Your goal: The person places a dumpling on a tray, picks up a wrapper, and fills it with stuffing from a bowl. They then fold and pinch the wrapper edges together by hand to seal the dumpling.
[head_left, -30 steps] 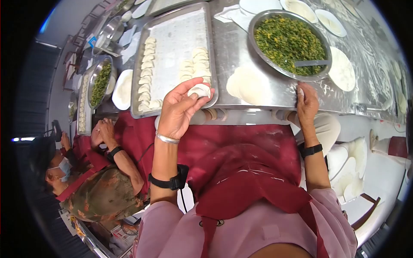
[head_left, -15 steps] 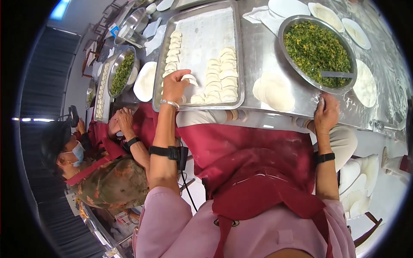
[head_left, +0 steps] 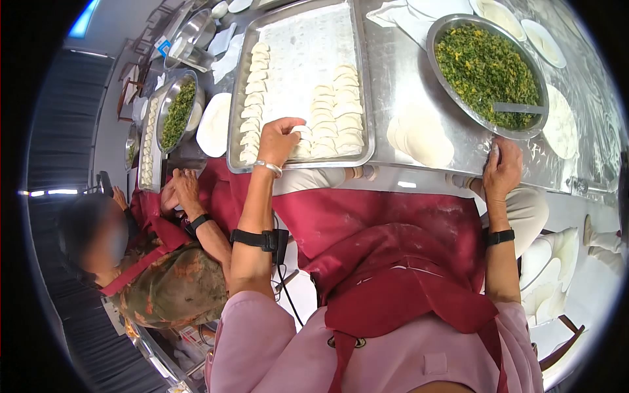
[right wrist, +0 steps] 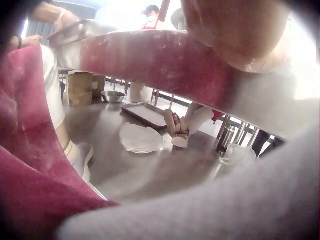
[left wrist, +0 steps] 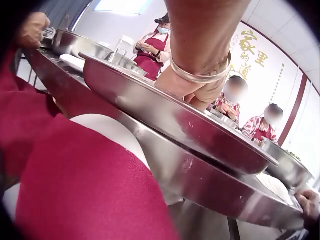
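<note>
A metal tray point(head_left: 370, 98) holds rows of white folded dumplings point(head_left: 254, 98) along its left side and right part. My left hand point(head_left: 280, 141) reaches over the tray's near edge and pinches a dumpling point(head_left: 302, 133) beside the right-hand rows. In the left wrist view the tray's side point(left wrist: 170, 117) hides that hand's fingertips. At the table's front edge, my right hand point(head_left: 503, 170) rests with fingers loosely bent, holding nothing, just below the steel bowl of green and yellow filling point(head_left: 485, 72). Round dough wrappers point(head_left: 422, 139) lie between tray and bowl.
More wrappers point(head_left: 559, 121) lie right of the bowl, and white cloths point(head_left: 393, 18) sit behind. On the left are a white round piece point(head_left: 214, 124), a second filling bowl point(head_left: 177, 114), a narrow dumpling tray point(head_left: 149, 147) and a seated person in a camouflage top point(head_left: 173, 288).
My left hand moved from above the tray's near edge down into it, carrying the dumpling to the lower end of the right-hand rows. The right hand stayed at the table edge.
</note>
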Demonstrator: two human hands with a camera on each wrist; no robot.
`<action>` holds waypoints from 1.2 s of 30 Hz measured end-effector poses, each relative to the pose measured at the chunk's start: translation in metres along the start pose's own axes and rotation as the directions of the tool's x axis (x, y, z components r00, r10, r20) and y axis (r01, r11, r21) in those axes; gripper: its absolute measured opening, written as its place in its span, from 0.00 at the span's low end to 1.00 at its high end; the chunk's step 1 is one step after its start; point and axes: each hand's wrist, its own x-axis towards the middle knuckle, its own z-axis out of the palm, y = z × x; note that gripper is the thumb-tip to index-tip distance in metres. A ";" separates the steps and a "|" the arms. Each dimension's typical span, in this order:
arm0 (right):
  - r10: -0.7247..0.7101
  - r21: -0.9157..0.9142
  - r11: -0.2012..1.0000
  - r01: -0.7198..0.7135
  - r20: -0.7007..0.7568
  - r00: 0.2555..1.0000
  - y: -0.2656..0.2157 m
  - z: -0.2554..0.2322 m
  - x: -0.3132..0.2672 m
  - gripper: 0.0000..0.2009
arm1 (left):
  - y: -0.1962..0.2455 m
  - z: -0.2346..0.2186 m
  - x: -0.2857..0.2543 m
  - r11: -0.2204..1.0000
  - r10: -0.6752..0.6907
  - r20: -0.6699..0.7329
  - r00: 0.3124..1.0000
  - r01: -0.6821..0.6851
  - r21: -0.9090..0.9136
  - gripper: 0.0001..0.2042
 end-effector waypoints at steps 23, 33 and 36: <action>-0.011 -0.009 1.000 0.011 0.003 1.000 0.001 -0.001 0.000 0.07 | 0.021 0.005 -0.017 0.857 0.299 0.090 0.950 -0.309 0.413 0.13; -0.015 0.013 1.000 0.015 -0.031 0.999 0.000 -0.002 -0.001 0.09 | 0.018 0.005 -0.011 0.817 0.342 0.077 0.937 -0.337 0.469 0.11; -0.016 0.019 1.000 0.017 -0.027 0.999 -0.001 -0.004 0.000 0.09 | 0.017 0.006 -0.011 0.826 0.324 0.053 0.944 -0.310 0.471 0.11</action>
